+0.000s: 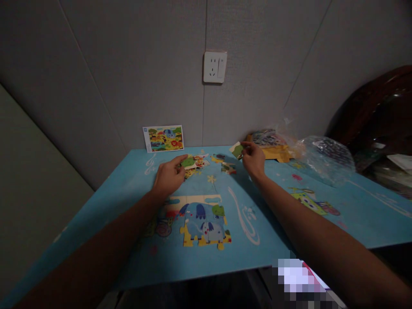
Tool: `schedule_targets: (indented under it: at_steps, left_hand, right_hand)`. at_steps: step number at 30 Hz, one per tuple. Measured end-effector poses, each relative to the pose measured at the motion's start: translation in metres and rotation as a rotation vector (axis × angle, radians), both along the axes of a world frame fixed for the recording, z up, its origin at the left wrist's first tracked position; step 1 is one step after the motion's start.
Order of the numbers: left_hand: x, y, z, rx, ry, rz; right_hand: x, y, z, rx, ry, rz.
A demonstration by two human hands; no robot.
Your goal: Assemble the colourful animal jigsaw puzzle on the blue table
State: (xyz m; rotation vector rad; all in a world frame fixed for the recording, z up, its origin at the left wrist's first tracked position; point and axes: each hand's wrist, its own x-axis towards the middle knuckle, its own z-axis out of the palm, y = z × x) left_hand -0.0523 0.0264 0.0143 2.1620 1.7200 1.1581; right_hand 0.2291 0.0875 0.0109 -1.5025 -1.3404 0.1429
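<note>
My left hand point(169, 176) rests on the blue table point(112, 223) with its fingers closed on a green puzzle piece point(187, 162), at the edge of a heap of loose puzzle pieces point(198, 164). My right hand point(254, 159) is raised a little above the table and pinches another green and white puzzle piece point(237, 150). Nearer to me lies a partly assembled puzzle point(201, 223) showing blue elephants. A few loose pieces point(228, 168) lie between my hands.
A picture card of the puzzle scene point(163, 138) leans against the grey wall. A yellow box point(273, 148) and clear plastic bags point(325, 156) sit at the back right. A wall socket point(214, 67) is above. Dark furniture point(380, 111) stands on the right.
</note>
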Motion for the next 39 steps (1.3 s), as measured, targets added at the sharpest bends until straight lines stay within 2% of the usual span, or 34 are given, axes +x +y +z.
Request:
schedule_targets:
  at_steps: [2, 5, 11, 14, 16, 19, 21, 23, 26, 34, 39]
  left_hand:
    - [0.000, 0.001, 0.001, -0.010, 0.001, 0.041]
    - [-0.001, 0.002, 0.001, -0.039, 0.023, 0.062]
    - [-0.004, 0.006, -0.005, -0.046, 0.058, 0.055]
    - [-0.005, 0.008, -0.006, -0.044, 0.087, 0.039]
    - [-0.005, 0.009, -0.006, -0.045, 0.133, 0.026]
    - [-0.004, 0.011, -0.007, -0.080, 0.200, -0.017]
    - [-0.005, 0.012, -0.009, -0.103, 0.228, -0.031]
    - [-0.006, 0.014, -0.010, -0.105, 0.232, -0.028]
    - [-0.009, 0.018, -0.012, -0.106, 0.188, -0.038]
    - [-0.015, 0.027, -0.014, -0.092, 0.076, -0.067]
    - [-0.013, 0.026, -0.013, -0.101, 0.047, -0.092]
  right_hand:
    - [-0.001, 0.001, -0.003, -0.067, -0.010, 0.050]
    - [-0.007, 0.002, -0.009, -0.125, -0.070, 0.200]
    - [-0.013, 0.003, -0.013, -0.013, 0.013, 0.292]
    - [-0.019, -0.001, -0.013, -0.050, 0.049, 0.364]
    - [-0.025, -0.005, -0.015, -0.121, -0.029, 0.433]
    - [-0.034, -0.008, -0.017, -0.179, -0.318, 0.491]
    - [-0.036, -0.008, -0.017, -0.175, -0.473, 0.468]
    - [-0.037, -0.008, -0.016, -0.163, -0.528, 0.432]
    - [-0.039, -0.012, -0.012, -0.153, -0.504, 0.455]
    - [-0.061, -0.030, -0.007, -0.210, -0.415, 0.672]
    - [-0.063, -0.032, -0.006, -0.189, -0.430, 0.679]
